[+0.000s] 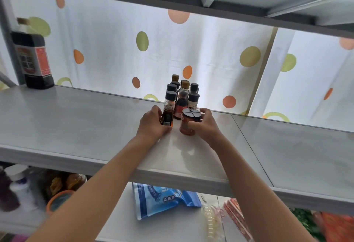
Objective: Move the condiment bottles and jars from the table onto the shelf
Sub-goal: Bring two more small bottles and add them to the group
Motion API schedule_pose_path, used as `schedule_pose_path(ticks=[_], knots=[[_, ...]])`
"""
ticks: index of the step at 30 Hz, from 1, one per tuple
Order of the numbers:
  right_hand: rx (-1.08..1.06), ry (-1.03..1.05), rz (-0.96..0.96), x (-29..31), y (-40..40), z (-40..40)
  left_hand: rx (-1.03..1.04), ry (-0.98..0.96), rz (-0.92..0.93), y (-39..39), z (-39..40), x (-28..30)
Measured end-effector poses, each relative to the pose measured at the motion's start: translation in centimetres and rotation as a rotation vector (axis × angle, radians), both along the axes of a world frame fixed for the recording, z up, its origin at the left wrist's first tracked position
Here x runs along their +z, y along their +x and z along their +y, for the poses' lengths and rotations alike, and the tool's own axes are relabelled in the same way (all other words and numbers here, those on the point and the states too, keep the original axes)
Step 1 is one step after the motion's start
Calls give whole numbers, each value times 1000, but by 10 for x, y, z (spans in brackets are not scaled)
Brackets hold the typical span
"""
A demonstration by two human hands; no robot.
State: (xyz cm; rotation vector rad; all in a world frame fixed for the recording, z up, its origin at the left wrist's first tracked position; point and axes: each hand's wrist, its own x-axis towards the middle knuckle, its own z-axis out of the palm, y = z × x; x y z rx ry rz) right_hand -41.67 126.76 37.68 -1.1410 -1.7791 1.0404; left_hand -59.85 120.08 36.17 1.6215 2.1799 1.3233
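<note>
Grey metal shelf (76, 122) fills the view, smooth pale top, seam running front to back right of centre. Behind it hangs a white curtain (115, 50) with orange and green dots, backlit. Underside of a higher shelf board (191, 2) crosses the top.

Both arms reach up onto the shelf. Left hand (152, 123) has its grip wrapped round a small brown bottle (168, 114) with a black cap, bottle upright on the shelf. Right hand (204, 124) has its grip curled round a jar (188, 123) of red-orange contents with a black lid, jar tilted slightly left, base on the shelf. Bottle and jar stand just beside each other, at the front of a cluster of small bottles (183, 92) with dark and tan caps, packed together near the shelf's back edge.

Far left at the back stands 1 big dark bottle (33, 59) with a red and white label.

Lower level under the shelf: blue and white bag (159, 199), orange-rimmed lid (57, 200), white bottle (21, 186), red packets (235, 211), blurred.
</note>
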Motion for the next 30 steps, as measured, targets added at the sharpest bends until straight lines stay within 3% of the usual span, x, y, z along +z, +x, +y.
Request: schedule_pose_path(ticks=[5,12,30], knots=[[5,-63,-154,1,-4,10,-7,-44,61,0,6,8],[-2,-108,-36,2,-12,27,15,-30,86,2,13,6],[-162,156,-128,-21,-27,28,69,-31,222,4,38,-9]])
